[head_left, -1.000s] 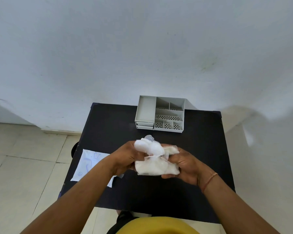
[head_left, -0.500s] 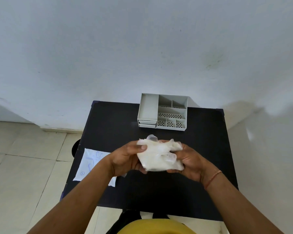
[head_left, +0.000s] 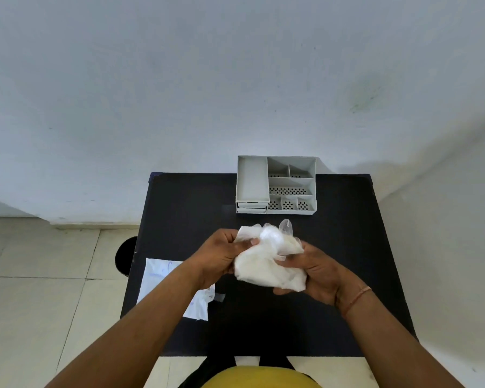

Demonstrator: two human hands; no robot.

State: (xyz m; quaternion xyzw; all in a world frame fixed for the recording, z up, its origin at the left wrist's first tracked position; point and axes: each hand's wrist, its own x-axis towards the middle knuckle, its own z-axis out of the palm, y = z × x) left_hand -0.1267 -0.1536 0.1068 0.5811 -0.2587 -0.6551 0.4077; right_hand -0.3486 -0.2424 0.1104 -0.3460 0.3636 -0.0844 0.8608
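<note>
Sitting beyond held white bundle [head_left: 266, 266] — grey organizer [head_left: 252, 180]; paper sheet [head_left: 161, 277] left.

Crumpled clear plastic bag [head_left: 269, 257]: thin film, wrinkled, glossy highlights at its upper folds, milky white where layers bunch. Table [head_left: 347, 247]: matt black top, smooth, without visible grain. Organizer [head_left: 252, 180]: light grey, apparently moulded plastic, smooth matt walls; floors of the smaller compartments perforated with rows of round holes. Sheet of paper [head_left: 157, 275]: white, flat, matt, faint pen marks. Wall [head_left: 179, 79]: pale painted plaster, matt, lightly scuffed. Floor [head_left: 39, 275]: cream tiles, slight sheen.
</note>
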